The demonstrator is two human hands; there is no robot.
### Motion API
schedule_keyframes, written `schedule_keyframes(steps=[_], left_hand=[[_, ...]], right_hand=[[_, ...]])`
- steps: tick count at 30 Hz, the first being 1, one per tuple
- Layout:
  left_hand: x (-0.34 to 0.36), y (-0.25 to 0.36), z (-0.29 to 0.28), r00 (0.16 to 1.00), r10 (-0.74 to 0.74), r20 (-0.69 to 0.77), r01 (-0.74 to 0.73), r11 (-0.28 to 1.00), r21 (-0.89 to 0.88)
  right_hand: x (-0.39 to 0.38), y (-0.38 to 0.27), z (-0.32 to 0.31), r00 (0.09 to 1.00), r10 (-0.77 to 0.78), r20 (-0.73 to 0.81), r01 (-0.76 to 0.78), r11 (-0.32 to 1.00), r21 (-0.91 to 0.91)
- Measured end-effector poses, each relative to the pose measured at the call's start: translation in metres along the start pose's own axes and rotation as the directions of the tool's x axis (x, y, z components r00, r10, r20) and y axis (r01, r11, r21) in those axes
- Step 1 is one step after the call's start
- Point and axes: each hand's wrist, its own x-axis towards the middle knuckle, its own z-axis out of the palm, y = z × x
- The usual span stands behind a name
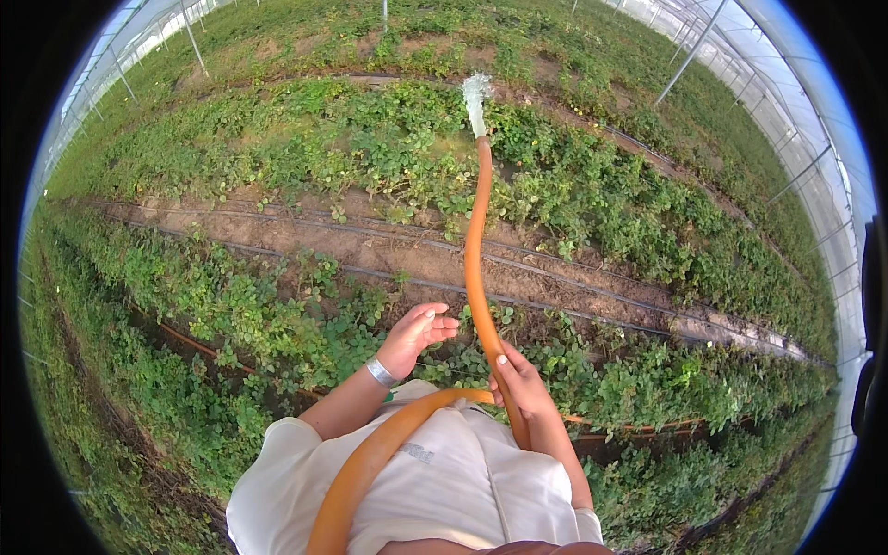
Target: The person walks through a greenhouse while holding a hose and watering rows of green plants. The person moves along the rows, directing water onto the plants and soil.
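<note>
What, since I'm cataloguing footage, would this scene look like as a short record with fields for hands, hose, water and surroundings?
Right hand: right hand grips the orange hose
Left hand: left hand is open and apart from the hose, with a silver band at the wrist
Hose position: points away from the person; an orange section also crosses the light top
Water: water gushes from the far end
Ground: rows of leafy plants, bare soil between
Structure: metal posts farther off

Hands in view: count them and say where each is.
2: the left hand, open, left of the hose; the right hand, gripping the hose.
</note>
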Motion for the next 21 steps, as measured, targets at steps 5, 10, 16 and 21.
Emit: schedule_keyframes(steps=[5,10,16,21], left_hand=[[-0.005,0.004,-0.019,0.999,-0.004,-0.049,0.004,1.0,-0.015],[-0.012,0.006,-0.037,0.997,0.038,-0.064,-0.043,0.996,-0.081],[-0.011,0.003,-0.056,0.993,0.06,-0.102,-0.075,0.986,-0.149],[-0.009,0.001,-0.073,0.99,0.089,-0.114,-0.108,0.979,-0.172]], right_hand=[[0.015,-0.012,0.018,0.995,0.007,0.104,0.001,0.997,-0.073],[0.025,-0.022,0.039,0.977,-0.008,0.211,0.033,0.993,-0.113],[0.033,-0.035,0.061,0.968,-0.003,0.252,0.032,0.993,-0.112],[0.044,-0.042,0.074,0.949,-0.072,0.308,0.118,0.984,-0.134]])
